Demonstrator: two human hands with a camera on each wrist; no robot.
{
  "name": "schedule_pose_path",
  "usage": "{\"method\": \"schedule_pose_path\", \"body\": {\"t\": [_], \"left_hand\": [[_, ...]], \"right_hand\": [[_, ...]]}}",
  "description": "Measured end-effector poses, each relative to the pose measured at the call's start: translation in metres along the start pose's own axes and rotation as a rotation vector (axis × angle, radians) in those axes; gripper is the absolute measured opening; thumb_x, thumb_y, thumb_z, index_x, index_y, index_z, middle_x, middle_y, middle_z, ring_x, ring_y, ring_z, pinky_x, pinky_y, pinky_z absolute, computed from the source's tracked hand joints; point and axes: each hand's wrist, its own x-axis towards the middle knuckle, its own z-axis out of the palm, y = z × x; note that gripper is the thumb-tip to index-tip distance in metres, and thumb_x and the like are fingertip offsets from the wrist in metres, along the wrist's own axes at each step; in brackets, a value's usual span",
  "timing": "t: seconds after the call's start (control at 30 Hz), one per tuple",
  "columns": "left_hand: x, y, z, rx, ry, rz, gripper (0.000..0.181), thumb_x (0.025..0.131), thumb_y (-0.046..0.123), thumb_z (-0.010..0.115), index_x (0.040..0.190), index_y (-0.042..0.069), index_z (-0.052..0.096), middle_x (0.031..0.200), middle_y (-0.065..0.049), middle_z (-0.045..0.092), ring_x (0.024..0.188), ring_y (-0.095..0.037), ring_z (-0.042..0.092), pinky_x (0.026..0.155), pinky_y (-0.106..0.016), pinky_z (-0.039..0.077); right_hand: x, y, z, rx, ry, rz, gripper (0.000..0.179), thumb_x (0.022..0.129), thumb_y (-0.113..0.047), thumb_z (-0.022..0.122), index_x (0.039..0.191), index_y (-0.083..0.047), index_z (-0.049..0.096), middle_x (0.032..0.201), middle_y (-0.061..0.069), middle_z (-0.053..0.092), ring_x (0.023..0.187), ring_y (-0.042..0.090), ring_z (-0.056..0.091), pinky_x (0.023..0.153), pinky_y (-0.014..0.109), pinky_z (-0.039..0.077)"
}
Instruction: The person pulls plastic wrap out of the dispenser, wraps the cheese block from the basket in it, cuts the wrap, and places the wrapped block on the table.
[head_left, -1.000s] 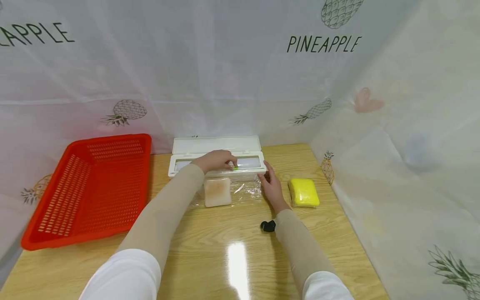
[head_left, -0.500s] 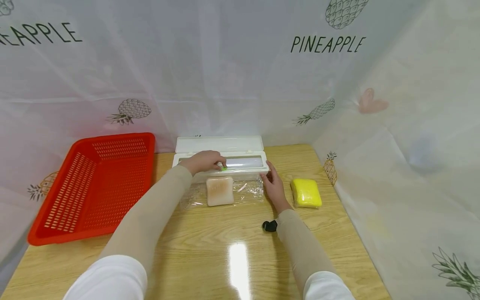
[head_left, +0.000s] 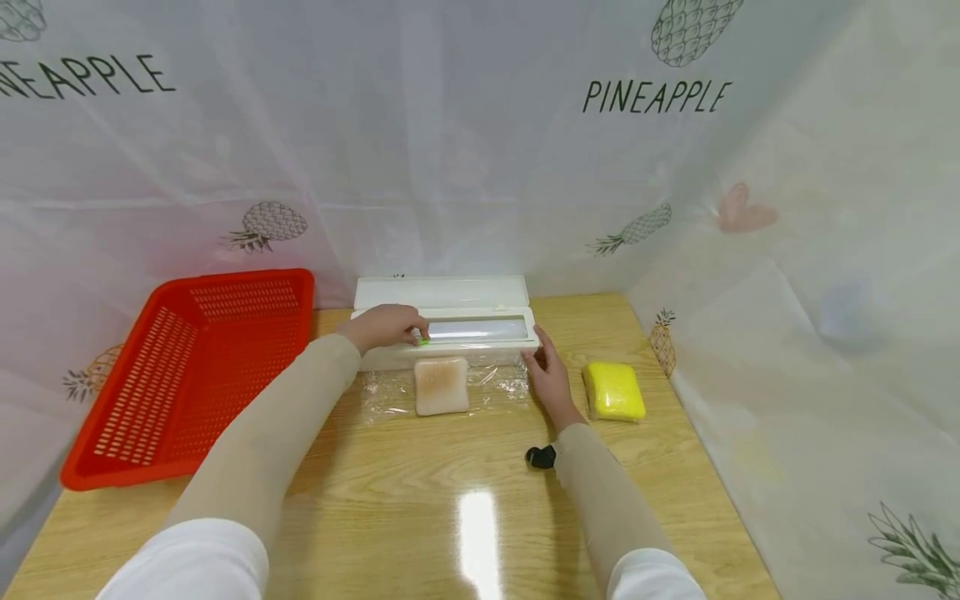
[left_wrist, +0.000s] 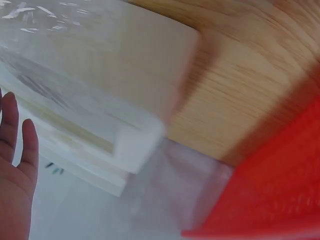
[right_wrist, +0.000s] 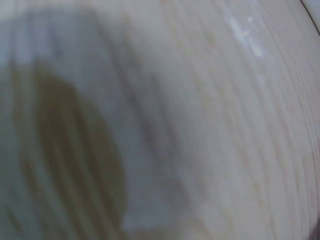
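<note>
A white cling film dispenser, its lid raised, lies at the back of the table. My left hand pinches the small green slider on its front rail, towards the left end. With thumb and fingers, my right hand grips the dispenser's right end. Clear film runs from the front onto the wood, and a slice of toast rests on it. In the left wrist view, fingers show beside the dispenser; the slider is out of sight there. The right wrist view is blurred.
A red plastic basket stands on the left of the table. To the right of my right hand sits a yellow film-wrapped block. A small black object is by my right wrist. A printed curtain closes off the back.
My left hand has slid leftward along the dispenser's rail with the green slider. My right hand keeps its hold on the right end. The head view has shifted slightly.
</note>
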Motion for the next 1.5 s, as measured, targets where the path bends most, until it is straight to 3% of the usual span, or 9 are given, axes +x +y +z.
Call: {"method": "schedule_pose_path", "body": {"t": [0.13, 0.3, 0.93, 1.27, 1.5], "left_hand": [[-0.013, 0.000, -0.008, 0.035, -0.007, 0.023, 0.015, 0.087, 0.015, 0.073, 0.102, 0.016, 0.072, 0.087, 0.001, 0.061, 0.078, -0.017, 0.054, 0.077, -0.038, 0.049], [-0.027, -0.007, -0.011, 0.015, 0.000, 0.034, 0.015, 0.086, 0.013, 0.074, 0.101, 0.014, 0.073, 0.090, 0.001, 0.065, 0.083, -0.020, 0.059, 0.082, -0.039, 0.050], [-0.052, -0.025, -0.011, 0.054, 0.002, 0.073, 0.013, 0.085, 0.011, 0.076, 0.096, 0.015, 0.071, 0.082, 0.002, 0.061, 0.073, -0.017, 0.055, 0.072, -0.033, 0.051], [-0.061, -0.030, -0.010, 0.100, -0.039, -0.035, 0.013, 0.085, 0.012, 0.076, 0.097, 0.018, 0.072, 0.079, 0.004, 0.059, 0.071, -0.016, 0.052, 0.069, -0.031, 0.049], [-0.069, -0.036, -0.009, 0.120, -0.017, -0.053, 0.017, 0.084, 0.010, 0.077, 0.096, 0.021, 0.072, 0.080, 0.003, 0.061, 0.074, -0.018, 0.052, 0.071, -0.032, 0.049]], "right_hand": [[0.000, 0.000, -0.004, 0.000, 0.007, 0.002, 0.057, 0.098, -0.040, 0.056, 0.151, -0.038, 0.033, 0.109, 0.011, 0.057, 0.101, 0.026, 0.055, 0.091, 0.044, 0.045], [-0.001, 0.000, -0.004, 0.006, 0.003, 0.001, 0.056, 0.097, -0.041, 0.056, 0.149, -0.040, 0.034, 0.109, 0.010, 0.057, 0.102, 0.026, 0.056, 0.093, 0.044, 0.045], [-0.002, 0.000, 0.003, 0.034, 0.005, 0.005, 0.057, 0.097, -0.040, 0.058, 0.149, -0.041, 0.036, 0.110, 0.010, 0.056, 0.102, 0.026, 0.056, 0.093, 0.043, 0.045], [-0.002, 0.000, 0.001, 0.018, 0.005, -0.006, 0.056, 0.098, -0.038, 0.056, 0.150, -0.038, 0.035, 0.109, 0.010, 0.056, 0.102, 0.026, 0.056, 0.094, 0.044, 0.045], [-0.003, -0.001, 0.001, 0.020, 0.008, 0.004, 0.056, 0.099, -0.038, 0.056, 0.150, -0.039, 0.034, 0.109, 0.010, 0.056, 0.102, 0.025, 0.055, 0.093, 0.043, 0.045]]}}
